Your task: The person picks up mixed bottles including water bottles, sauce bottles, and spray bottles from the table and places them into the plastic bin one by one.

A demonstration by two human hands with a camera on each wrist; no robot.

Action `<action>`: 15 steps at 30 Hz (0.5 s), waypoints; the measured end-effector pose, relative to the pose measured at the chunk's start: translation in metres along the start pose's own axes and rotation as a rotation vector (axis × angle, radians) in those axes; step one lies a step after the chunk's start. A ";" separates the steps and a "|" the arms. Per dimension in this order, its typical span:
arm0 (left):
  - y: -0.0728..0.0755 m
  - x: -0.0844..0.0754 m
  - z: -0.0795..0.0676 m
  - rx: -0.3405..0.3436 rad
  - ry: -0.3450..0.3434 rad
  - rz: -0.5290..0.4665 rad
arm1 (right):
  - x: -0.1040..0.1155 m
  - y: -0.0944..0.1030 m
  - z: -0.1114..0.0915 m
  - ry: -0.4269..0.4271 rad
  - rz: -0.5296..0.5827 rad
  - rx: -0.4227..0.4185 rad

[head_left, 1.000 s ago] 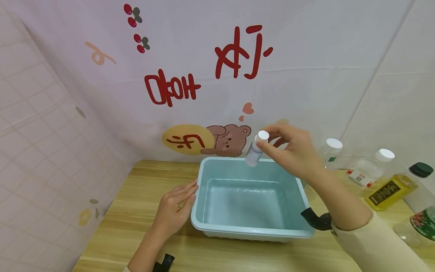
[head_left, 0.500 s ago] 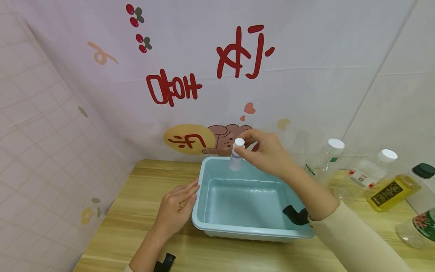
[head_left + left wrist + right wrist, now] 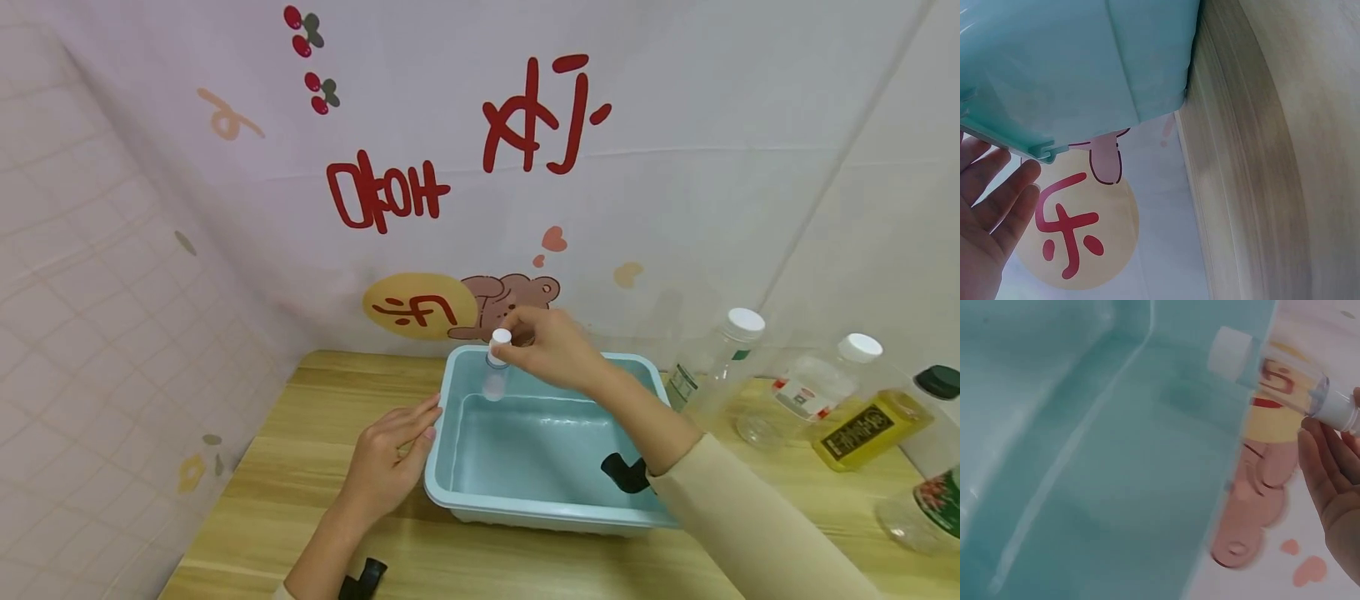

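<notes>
A light blue plastic basin [image 3: 558, 502] stands on the wooden table, with water in its bottom. My right hand [image 3: 555, 350] pinches a small clear bottle [image 3: 495, 382] by its white upper part, over the basin's back left corner. In the right wrist view that bottle [image 3: 1291, 378] has a white piece at each end. My left hand [image 3: 386, 454] rests against the basin's left rim, fingers fairly straight. From below, the left wrist view has its fingers [image 3: 1019, 197] touching the rim's underside.
To the right stand a clear bottle with a white cap [image 3: 708, 367], another white-capped bottle [image 3: 810, 387] and a yellow-liquid bottle [image 3: 862, 429]. Farther right is a green-labelled bottle [image 3: 926, 512]. A printed cloth [image 3: 675, 208] hangs behind the wooden table [image 3: 300, 442].
My right hand has carried the small bottle leftward and somewhat lower, from the basin's back middle to its back left corner. The left hand stays at the rim.
</notes>
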State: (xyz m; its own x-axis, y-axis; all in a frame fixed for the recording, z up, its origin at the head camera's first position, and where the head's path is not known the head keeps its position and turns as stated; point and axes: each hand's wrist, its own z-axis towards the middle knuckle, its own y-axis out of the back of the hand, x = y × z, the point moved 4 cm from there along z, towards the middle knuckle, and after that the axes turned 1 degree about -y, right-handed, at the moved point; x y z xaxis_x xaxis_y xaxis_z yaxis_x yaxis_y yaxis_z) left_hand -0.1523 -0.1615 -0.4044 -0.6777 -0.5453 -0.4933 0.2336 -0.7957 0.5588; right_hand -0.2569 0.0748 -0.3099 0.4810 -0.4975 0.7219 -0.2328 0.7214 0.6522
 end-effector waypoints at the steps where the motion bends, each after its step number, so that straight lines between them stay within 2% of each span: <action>1: 0.000 0.000 0.000 0.003 0.001 0.001 | -0.002 -0.002 0.001 -0.017 -0.002 0.013; 4: 0.000 0.000 0.000 0.006 -0.002 0.006 | -0.008 -0.009 0.005 -0.040 -0.016 0.042; 8: 0.000 0.000 0.000 -0.004 -0.014 0.013 | -0.013 -0.019 0.011 -0.029 -0.037 0.093; 15: 0.001 0.001 0.000 0.002 -0.008 0.012 | -0.020 -0.034 0.022 -0.017 -0.152 0.176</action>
State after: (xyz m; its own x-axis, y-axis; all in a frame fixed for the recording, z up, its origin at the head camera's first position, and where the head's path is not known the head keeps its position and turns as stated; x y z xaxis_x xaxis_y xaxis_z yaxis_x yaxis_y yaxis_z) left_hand -0.1524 -0.1627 -0.4049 -0.6804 -0.5526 -0.4813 0.2402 -0.7887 0.5659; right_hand -0.2767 0.0494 -0.3413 0.5077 -0.6030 0.6153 -0.3035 0.5432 0.7828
